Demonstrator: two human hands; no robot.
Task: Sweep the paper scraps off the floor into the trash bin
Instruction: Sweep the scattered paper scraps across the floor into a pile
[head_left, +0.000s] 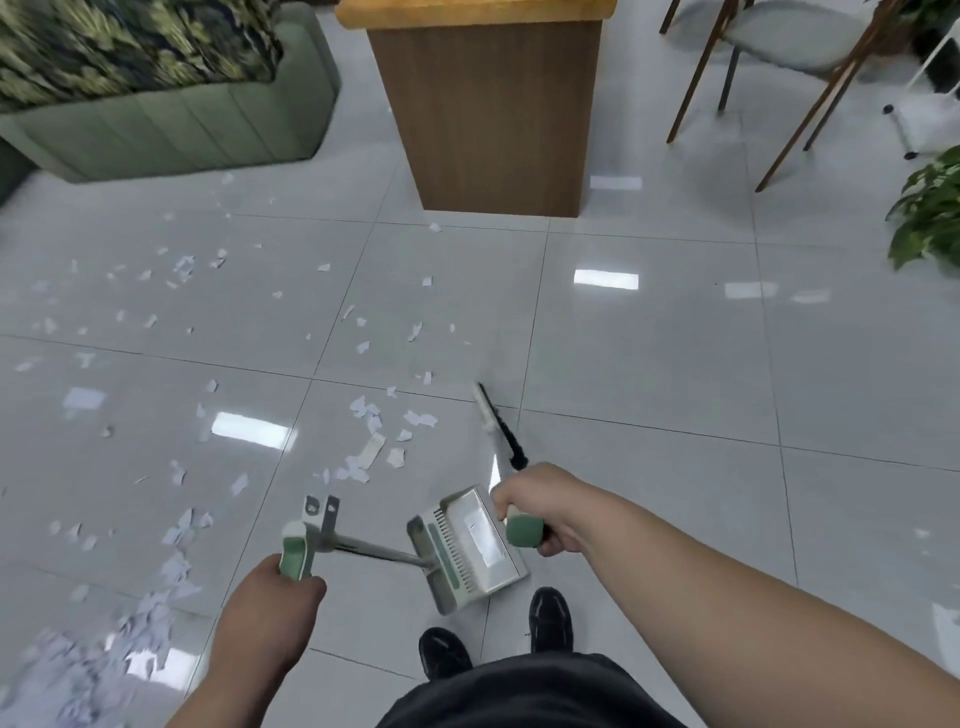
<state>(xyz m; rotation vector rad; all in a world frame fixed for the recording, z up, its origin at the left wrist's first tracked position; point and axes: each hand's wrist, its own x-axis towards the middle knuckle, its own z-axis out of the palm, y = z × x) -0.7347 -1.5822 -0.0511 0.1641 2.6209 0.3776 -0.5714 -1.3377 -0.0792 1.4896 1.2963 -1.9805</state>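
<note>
View from the person's head, looking down at a glossy grey tiled floor (675, 364) littered with small torn white paper scraps (369, 447). The left hand (270, 597) is curled tightly round the green grip of a long-handled white and green plastic dustpan (467, 545), whose metal rod runs rightward to the pan just ahead of the person's black shoes (550, 618). The pan's mouth faces up and away, and I cannot tell whether it rests on the tiles; held this way it seems ready to be set down and catch a pile. As far as its inside shows, it holds no scraps. The right hand (530, 514) is wrapped round the green grip of a slim broom with black bristles (501, 431), angled forward so the bristles meet the floor just right of a loose cluster of scraps, a placing that suits drawing them inward. Scraps lie thickest at the lower left and thin out toward a green upholstered sofa (171, 124) at the upper left. A brown wooden pedestal with a pale top (493, 130) stands ahead, wooden-legged chairs (779, 52) and a leafy green plant (930, 208) to the right. No trash bin can be made out, so sweeping looks barely begun
</note>
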